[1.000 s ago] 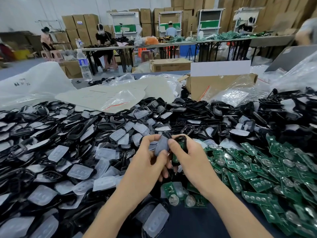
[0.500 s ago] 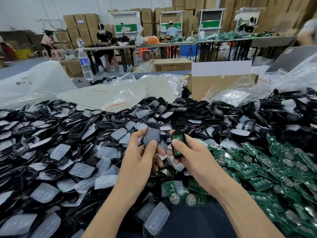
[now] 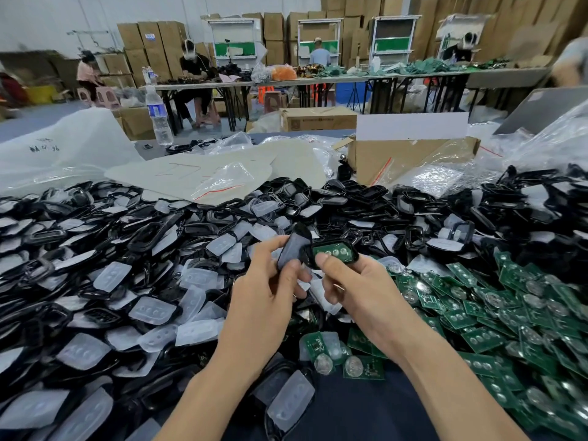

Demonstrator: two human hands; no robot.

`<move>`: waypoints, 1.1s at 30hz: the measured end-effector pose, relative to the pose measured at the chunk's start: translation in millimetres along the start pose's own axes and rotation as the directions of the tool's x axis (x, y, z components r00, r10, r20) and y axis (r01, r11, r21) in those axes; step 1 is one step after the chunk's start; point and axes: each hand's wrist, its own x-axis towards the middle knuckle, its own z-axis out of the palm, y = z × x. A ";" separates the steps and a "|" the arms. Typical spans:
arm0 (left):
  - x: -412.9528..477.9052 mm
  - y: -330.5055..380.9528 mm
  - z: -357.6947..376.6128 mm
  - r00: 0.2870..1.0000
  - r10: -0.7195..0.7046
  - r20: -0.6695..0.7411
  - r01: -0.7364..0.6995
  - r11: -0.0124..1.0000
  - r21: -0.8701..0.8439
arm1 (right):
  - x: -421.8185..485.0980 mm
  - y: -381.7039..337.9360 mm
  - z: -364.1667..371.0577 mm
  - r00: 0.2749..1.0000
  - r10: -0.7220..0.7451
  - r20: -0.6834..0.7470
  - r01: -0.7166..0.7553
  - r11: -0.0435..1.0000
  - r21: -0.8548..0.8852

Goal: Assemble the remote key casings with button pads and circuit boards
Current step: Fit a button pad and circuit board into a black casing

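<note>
My left hand (image 3: 265, 296) pinches a dark oval casing cover (image 3: 292, 246), tilted upright, between thumb and fingers. My right hand (image 3: 359, 289) grips a black casing half with a green circuit board (image 3: 334, 251) seated in it, thumb on its left end. The two parts nearly touch above the pile. Translucent button pads (image 3: 152, 310) and black casing frames (image 3: 149, 235) cover the table on the left. Green circuit boards (image 3: 496, 316) with coin cells are heaped on the right.
A cardboard box (image 3: 410, 157) and plastic bags (image 3: 197, 176) lie behind the pile. A water bottle (image 3: 158, 117) stands at the back left. A dark table surface (image 3: 350, 409) shows between my forearms. Other people work at long tables farther back.
My hands drew apart, then came close again. The left hand's cover now stands edge-on beside the casing, and the right hand has turned its casing so the green board faces up.
</note>
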 end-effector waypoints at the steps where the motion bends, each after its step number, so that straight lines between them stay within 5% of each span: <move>1: 0.0 1.7 -0.2 1.000 -0.012 -0.015 0.011 0.999 -0.045 | 1.0 -0.2 0.1 1.000 0.009 0.004 -0.009 0.997 0.075; 7: 6.2 6.4 -7.1 0.979 -0.138 -0.146 0.093 0.955 -0.282 | 2.3 -1.0 0.1 0.998 0.067 -0.009 -0.063 0.963 0.262; 14: 4.9 7.3 -1.5 0.968 -0.237 -0.085 0.181 0.890 -0.419 | -1.0 -2.4 0.4 0.999 0.033 -0.040 -0.023 0.973 0.232; 19: 0.5 11.0 4.7 0.972 -0.227 -0.051 0.190 0.902 -0.387 | 0.1 1.9 3.1 0.984 0.073 -0.163 -0.058 0.994 0.094; 25: -2.1 10.6 6.2 0.983 -0.177 -0.045 0.162 0.957 -0.241 | -2.6 2.5 2.1 0.998 0.047 -0.033 -0.041 0.988 0.151; 33: -2.7 11.4 6.8 0.984 -0.174 -0.037 0.161 0.961 -0.224 | -4.3 -2.2 5.7 0.994 0.082 -0.070 -0.062 0.965 0.253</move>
